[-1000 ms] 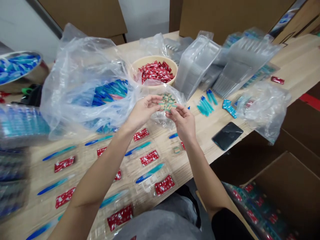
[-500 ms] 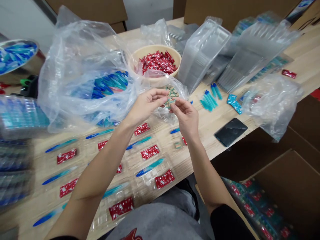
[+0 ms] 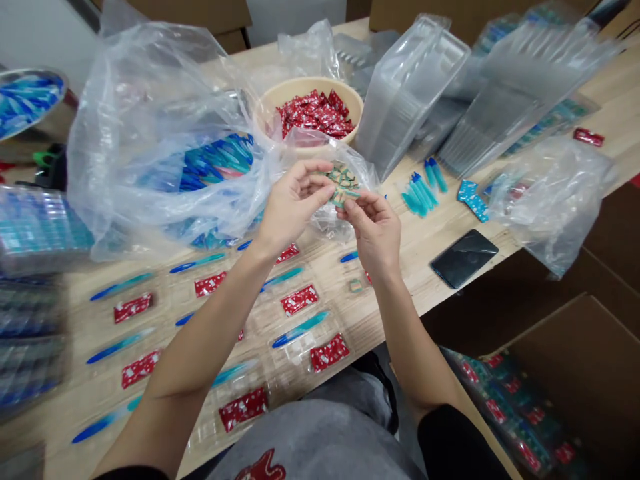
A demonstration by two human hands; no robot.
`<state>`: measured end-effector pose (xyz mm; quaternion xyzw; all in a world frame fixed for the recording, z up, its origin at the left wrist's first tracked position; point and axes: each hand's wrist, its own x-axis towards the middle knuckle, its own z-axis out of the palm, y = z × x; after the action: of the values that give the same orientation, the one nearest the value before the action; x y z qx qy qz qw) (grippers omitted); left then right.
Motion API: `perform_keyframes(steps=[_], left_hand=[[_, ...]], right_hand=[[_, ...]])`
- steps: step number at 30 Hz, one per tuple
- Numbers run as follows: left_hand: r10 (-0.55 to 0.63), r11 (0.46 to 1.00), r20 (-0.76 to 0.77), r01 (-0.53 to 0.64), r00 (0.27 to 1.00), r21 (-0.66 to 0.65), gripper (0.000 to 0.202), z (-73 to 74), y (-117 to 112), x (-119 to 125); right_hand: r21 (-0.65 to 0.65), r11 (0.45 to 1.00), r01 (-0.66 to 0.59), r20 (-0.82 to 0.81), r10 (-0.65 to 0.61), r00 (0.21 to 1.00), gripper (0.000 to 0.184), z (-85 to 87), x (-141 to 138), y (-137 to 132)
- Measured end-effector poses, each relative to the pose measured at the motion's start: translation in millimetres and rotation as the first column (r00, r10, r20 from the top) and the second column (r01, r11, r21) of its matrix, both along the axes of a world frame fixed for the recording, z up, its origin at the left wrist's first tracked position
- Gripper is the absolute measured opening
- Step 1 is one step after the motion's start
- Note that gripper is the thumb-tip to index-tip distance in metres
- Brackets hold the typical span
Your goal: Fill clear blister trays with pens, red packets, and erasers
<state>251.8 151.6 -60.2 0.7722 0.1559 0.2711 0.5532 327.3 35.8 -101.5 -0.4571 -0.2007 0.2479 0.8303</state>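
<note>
Left to right: clear bag (image 3: 125, 100) on the desk (image 3: 400, 300) holds blue sticks (image 3: 215, 163). Along the near edge, blister trays (image 3: 295, 353) are laid out, each cavity seen with one stick and one red sachet; only one small square (image 3: 355, 285) lies placed. Left hand (image 3: 293, 203) and right hand (image 3: 373, 233) pinch, fingers nearly closed, a cluster of tan-green packets (image 3: 344, 183) above the desk. Tan bowl (image 3: 305, 90) holds more red sachets (image 3: 315, 113). Carton (image 3: 590, 373) at lower right holds filled packs (image 3: 515, 413).
</note>
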Motion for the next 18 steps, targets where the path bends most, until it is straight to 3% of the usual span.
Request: perform_keyframes(steps=[6, 13, 18], left_hand=[[-0.057, 0.998, 0.029, 0.057, 0.998, -0.028, 0.028, -0.4, -3.8, -1.6], [-0.012, 0.998, 0.032, 0.014, 0.999, -0.058, 0.03, 0.4, -4.7, -2.0], [0.028, 0.999, 0.012, -0.028, 1.0, -0.016, 0.031, 3.2, -10.8, -1.7]], right_hand=[[0.036, 0.999, 0.005, -0.079, -0.002, 0.997, 0.034, -0.5, -2.3, 2.3], [0.012, 0.999, 0.038, -0.015, -0.037, 0.999, 0.034, -1.5, -4.1, 4.5], [-0.088, 0.989, 0.117, 0.104, -0.108, 0.989, 0.03, 0.8, -6.4, 2.6]])
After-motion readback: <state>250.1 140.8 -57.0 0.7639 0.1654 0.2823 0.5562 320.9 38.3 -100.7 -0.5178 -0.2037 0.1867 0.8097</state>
